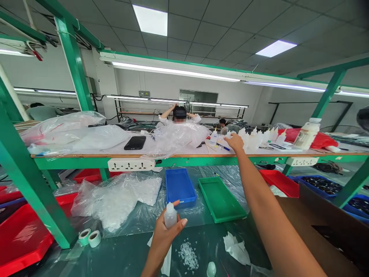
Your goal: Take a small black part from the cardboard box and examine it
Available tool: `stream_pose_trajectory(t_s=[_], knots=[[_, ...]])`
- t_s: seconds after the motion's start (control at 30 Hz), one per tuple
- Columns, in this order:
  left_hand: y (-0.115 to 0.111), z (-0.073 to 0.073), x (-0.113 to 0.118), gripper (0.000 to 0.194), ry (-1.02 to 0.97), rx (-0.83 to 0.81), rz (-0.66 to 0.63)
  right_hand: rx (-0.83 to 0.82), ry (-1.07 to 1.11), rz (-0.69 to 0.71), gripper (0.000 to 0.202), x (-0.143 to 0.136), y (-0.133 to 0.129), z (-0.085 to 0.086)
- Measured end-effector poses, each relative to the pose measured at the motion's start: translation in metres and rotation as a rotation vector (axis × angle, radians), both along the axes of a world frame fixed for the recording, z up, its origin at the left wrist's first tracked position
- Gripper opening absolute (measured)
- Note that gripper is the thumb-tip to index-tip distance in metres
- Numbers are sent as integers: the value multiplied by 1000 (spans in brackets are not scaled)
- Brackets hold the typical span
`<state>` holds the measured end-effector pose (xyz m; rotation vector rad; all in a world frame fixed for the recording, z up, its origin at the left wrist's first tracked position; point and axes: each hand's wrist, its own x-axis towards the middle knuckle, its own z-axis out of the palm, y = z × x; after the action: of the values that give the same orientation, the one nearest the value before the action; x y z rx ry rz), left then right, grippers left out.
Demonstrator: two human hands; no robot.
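Note:
My left hand (167, 227) is wrapped round a small translucent squeeze bottle (170, 216) with a white top, held upright above the bench. My right hand (235, 142) reaches up to the shelf, its fingers curled at something whitish that I cannot make out. A row of small white bottles (259, 136) with pointed tips stands just right of that hand. To its left are another small pointed-tip bottle (213, 137) and a blue pen (223, 147). A heap of tiny white pieces (188, 254) lies on the bench below my left hand, near a small white bottle-like piece (211, 269).
A blue tray (180, 186) and a green tray (220, 200) lie beneath the shelf edge (190, 161). Bags of white parts (115, 200) are at left, beside tape rolls (94, 238). A cardboard box (317, 227) stands right. A person (180, 113) sits beyond the shelf.

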<state>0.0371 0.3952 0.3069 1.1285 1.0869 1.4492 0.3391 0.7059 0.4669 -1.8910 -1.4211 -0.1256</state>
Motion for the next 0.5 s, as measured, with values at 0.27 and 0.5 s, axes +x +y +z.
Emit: stream_pose_trajectory(t_s=[0.27, 0.5], knots=[[2, 1, 10, 66, -19, -34, -80, 16, -38, 99, 59, 6, 10, -4], [7, -13, 8, 63, -12, -21, -67, 17, -47, 187, 59, 0, 13, -3]])
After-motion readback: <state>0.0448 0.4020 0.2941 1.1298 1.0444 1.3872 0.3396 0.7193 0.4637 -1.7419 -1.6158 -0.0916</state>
